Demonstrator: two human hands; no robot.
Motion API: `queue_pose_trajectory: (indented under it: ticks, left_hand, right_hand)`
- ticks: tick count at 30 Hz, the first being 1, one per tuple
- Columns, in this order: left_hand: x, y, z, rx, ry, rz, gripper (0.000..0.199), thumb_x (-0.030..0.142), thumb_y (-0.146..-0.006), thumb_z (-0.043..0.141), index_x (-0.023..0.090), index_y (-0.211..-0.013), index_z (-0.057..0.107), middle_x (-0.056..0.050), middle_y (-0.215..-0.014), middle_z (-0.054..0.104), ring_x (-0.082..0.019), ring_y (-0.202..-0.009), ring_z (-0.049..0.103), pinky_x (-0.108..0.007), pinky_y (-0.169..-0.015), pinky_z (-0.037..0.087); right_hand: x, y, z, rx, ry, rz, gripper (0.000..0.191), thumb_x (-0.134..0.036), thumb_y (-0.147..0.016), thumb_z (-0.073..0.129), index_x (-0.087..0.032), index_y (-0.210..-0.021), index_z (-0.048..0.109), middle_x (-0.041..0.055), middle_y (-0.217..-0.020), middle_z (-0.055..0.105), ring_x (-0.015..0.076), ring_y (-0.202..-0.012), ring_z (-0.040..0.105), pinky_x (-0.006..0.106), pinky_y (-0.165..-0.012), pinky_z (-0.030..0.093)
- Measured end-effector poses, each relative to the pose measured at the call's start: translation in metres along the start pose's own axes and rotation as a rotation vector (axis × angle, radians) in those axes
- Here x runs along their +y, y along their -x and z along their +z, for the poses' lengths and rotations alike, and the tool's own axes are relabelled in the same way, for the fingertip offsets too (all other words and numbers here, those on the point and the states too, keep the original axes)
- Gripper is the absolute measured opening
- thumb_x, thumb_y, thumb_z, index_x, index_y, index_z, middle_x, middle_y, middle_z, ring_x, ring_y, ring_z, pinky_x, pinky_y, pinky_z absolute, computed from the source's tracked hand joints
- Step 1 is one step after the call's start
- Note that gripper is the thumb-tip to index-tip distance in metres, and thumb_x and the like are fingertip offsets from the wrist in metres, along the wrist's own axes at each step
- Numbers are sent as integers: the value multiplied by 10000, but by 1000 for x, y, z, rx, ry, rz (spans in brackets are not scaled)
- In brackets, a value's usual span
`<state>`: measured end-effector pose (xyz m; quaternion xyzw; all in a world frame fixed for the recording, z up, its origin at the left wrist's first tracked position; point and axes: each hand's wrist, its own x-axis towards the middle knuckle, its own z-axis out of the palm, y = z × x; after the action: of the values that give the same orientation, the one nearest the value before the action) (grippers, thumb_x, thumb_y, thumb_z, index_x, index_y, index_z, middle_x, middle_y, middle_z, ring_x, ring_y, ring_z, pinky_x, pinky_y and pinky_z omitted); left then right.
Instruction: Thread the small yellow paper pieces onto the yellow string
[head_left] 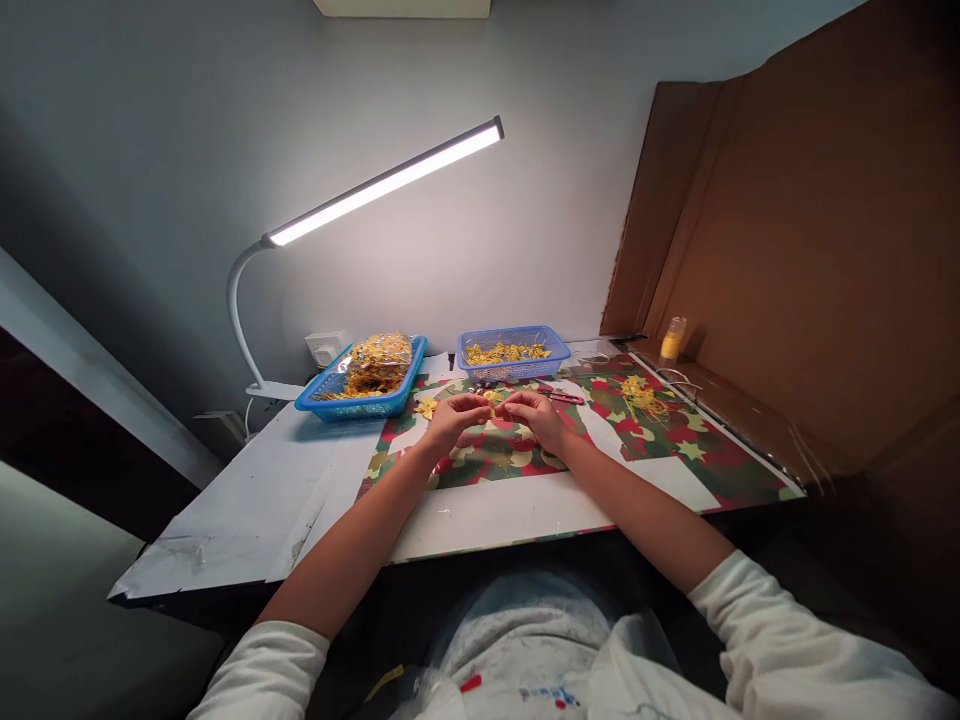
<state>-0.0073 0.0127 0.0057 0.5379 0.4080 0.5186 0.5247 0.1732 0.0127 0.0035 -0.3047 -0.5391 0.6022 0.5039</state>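
My left hand [454,418] and my right hand [534,415] meet over the middle of the table, fingertips pinched close together. Between them shows a small yellow piece [493,398], perhaps with a thin thread; its exact kind is too small to make out. Just left of my left hand lie some yellow pieces [426,407]. Behind my right hand rests a pair of pink-handled snips or scissors [562,397]. Small dark shiny items [480,387] sit beyond my fingertips. Further right is a loose heap of yellow strings [643,398].
A blue basket [319,407] holds yellow pieces and a clear bag; a periwinkle basket [514,369] holds more. A lit lamp [386,185] arches over the left. Cardboard [787,230] walls the right side, near a small bottle with yellow contents [673,342]. Camouflage-patterned sheeting [705,460] partly covers the table.
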Motion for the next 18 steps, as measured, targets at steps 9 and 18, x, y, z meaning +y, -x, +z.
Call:
queue_pose_trajectory:
  ticks: [9, 18]
  left_hand:
    - [1, -1, 0, 41, 215, -193, 437, 193, -368, 899, 134, -750, 695, -17, -712, 674, -124, -677, 639, -278, -728, 502]
    - [-4, -2, -3, -13, 132, -149, 569, 334, -486, 881, 195, -1016, 731, -21, -783, 657, -75, -656, 539, -231, -656, 435]
  right_hand:
    - [2, -2, 0, 88, 34, -4, 225, -359, -577, 757, -179, -669, 657, 7, -670, 670, 145, -666, 616, 321, -721, 494]
    - [2, -3, 3, 132, 155, -179, 230, -391, -601, 746, -192, -672, 655, 6, -691, 649, 142, -694, 590, 288, -686, 472]
